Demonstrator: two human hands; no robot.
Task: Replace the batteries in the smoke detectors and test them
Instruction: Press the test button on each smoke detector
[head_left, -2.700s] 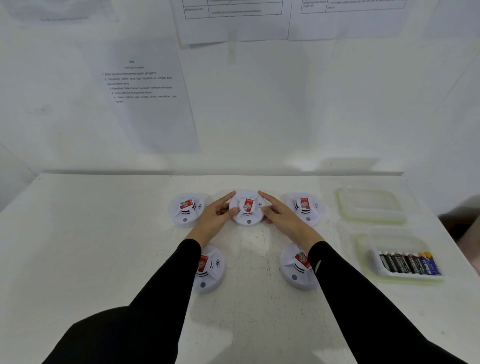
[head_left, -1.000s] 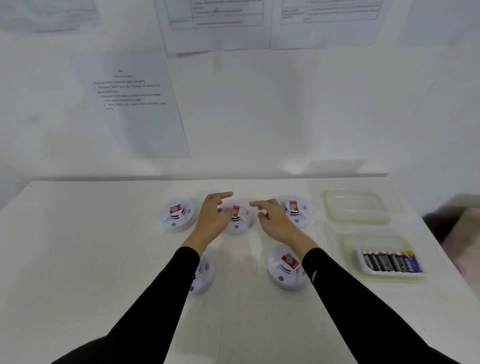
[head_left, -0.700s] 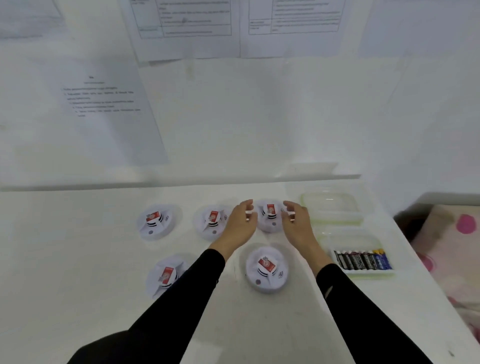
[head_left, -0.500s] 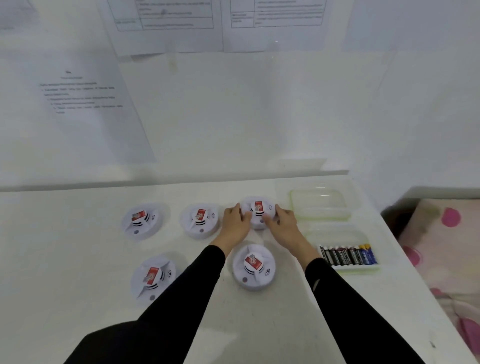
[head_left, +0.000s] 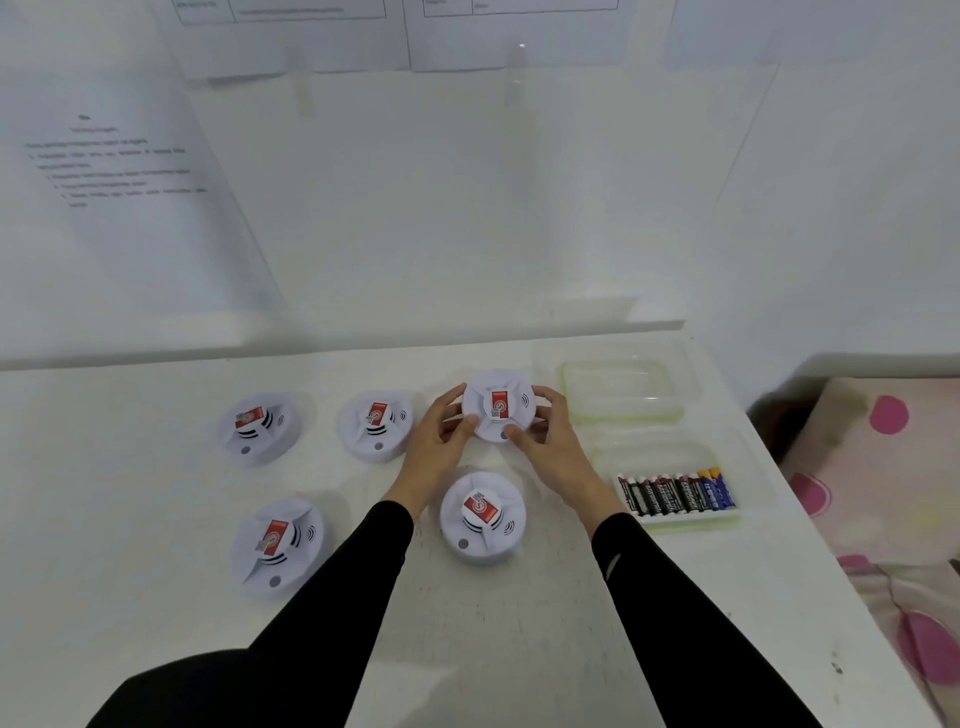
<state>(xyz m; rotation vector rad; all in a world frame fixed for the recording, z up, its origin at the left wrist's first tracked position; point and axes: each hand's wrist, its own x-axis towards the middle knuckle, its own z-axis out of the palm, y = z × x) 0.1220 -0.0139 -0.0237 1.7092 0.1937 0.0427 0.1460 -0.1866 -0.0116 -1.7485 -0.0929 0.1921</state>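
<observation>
Several round white smoke detectors with red labels lie on the white table (head_left: 519, 649). Both hands hold the back right smoke detector (head_left: 498, 405), lifted and tilted toward me. My left hand (head_left: 439, 447) grips its left edge and my right hand (head_left: 548, 441) grips its right edge. Two more detectors sit in the back row, one (head_left: 375, 425) in the middle and one (head_left: 258, 426) at the left. The front row has a left detector (head_left: 275, 545) and a right detector (head_left: 483, 517). A clear tray of batteries (head_left: 675, 491) sits to the right.
An empty clear plastic container (head_left: 621, 389) stands behind the battery tray. Printed sheets hang on the white wall (head_left: 467, 208) behind the table. The table's right edge borders a pink-spotted fabric (head_left: 893, 493).
My hands left the middle back detector, moved right and took hold of the back right one, lifting it off the table. The camera view swung to the right.
</observation>
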